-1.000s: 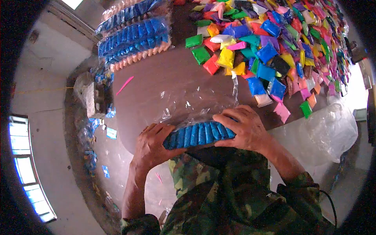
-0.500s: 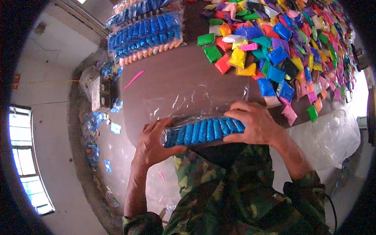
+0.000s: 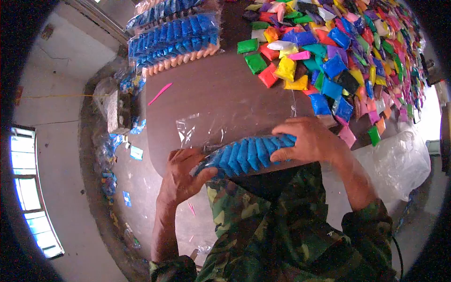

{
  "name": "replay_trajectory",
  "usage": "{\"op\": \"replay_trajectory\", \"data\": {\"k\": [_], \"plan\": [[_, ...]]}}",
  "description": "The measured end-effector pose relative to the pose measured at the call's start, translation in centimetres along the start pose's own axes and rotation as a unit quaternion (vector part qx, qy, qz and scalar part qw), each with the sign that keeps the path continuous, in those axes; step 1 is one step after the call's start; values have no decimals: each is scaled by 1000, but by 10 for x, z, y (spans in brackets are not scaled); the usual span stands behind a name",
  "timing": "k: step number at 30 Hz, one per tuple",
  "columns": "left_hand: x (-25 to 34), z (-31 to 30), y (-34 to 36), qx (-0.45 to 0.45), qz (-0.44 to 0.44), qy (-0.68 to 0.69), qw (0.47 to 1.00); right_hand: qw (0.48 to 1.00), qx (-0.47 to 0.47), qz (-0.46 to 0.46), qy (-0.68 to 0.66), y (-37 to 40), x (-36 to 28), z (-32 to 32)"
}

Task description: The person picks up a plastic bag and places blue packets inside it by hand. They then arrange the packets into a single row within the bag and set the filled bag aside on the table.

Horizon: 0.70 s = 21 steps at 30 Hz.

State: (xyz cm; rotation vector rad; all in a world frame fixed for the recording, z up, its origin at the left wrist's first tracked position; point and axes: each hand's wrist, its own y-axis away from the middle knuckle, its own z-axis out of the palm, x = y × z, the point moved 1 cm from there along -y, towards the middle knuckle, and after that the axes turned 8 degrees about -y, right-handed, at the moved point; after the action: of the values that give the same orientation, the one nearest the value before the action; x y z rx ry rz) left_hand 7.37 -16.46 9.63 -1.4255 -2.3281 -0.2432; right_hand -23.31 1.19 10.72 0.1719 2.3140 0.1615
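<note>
A row of blue packets [image 3: 246, 155] in clear plastic lies across the near edge of the brown table [image 3: 206, 94]. My left hand [image 3: 181, 175] grips the row's left end, thumb in front and fingers behind. At the right end, my right hand [image 3: 312, 143] holds the row between thumb and fingers. Loose clear film [image 3: 192, 129] spreads on the table just beyond the packets. The undersides of the packets are hidden.
Bagged rows of blue packets [image 3: 174, 35] lie at the back left, with a pink strip [image 3: 160, 93] nearer. Loose colourful packets [image 3: 333, 66] are heaped at the right. A clear plastic bag [image 3: 399, 162] hangs by the right edge.
The blue packets have tilted, showing more of their faces. My left hand's thumb has moved up onto the row, and the clear film behind has shifted and flattened.
</note>
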Motion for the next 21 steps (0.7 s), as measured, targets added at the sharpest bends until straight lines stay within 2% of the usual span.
{"op": "replay_trajectory", "data": {"k": [5,6,7,10,15,16,18,21], "plan": [[4,-26,-31,-117,-119,68,984,998,-38,32,24,-16,-12,-17],[-4,-18,-30,-68,-103,80,989,997,-51,32,42,-19,-16,-21],[-11,-14,-29,-80,-112,91,986,996,-64,32,59,-21,-17,-23],[-17,-13,-37,-108,-126,114,980,994,-33,-62,79,-31,-6,-21],[-28,-14,-54,-107,-72,54,990,987,-138,19,84,-53,-3,-30],[-27,-16,-57,-125,-95,47,987,983,-157,39,84,-57,-3,-32],[-21,-22,-63,-163,-139,32,976,987,-151,28,42,-62,3,-31],[-18,-27,-69,-182,-122,7,976,993,-115,-7,16,-61,5,-30]]}}
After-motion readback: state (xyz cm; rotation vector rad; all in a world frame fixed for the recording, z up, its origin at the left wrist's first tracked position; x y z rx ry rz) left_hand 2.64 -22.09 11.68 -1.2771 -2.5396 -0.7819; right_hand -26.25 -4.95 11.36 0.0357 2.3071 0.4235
